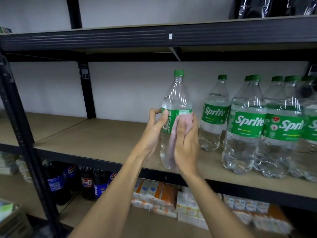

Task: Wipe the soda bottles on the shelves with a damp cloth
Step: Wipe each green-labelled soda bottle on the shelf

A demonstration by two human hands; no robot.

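Gripped the Sprite bottle (176,93) upright at its label with the left hand (154,133), over the shelf (103,134) front; pressed the pink cloth (173,134) against its side with the right hand (188,145), fingers curled.

The held bottle (176,103) has a green label (173,115) with "RECYCLE ME" in white capitals running vertically, beside a barcode (165,126) whose digits are too small to read. To its right, white "Sprite" lettering stands whole on the nearest bottle (214,114) and the second bottle (247,122). It is cut to "Spri" on the third bottle (286,129), which also bears two illegible red badges (275,123). Below and left of the held bottle, a dark bottle (98,186) reads "PEPSI" vertically.
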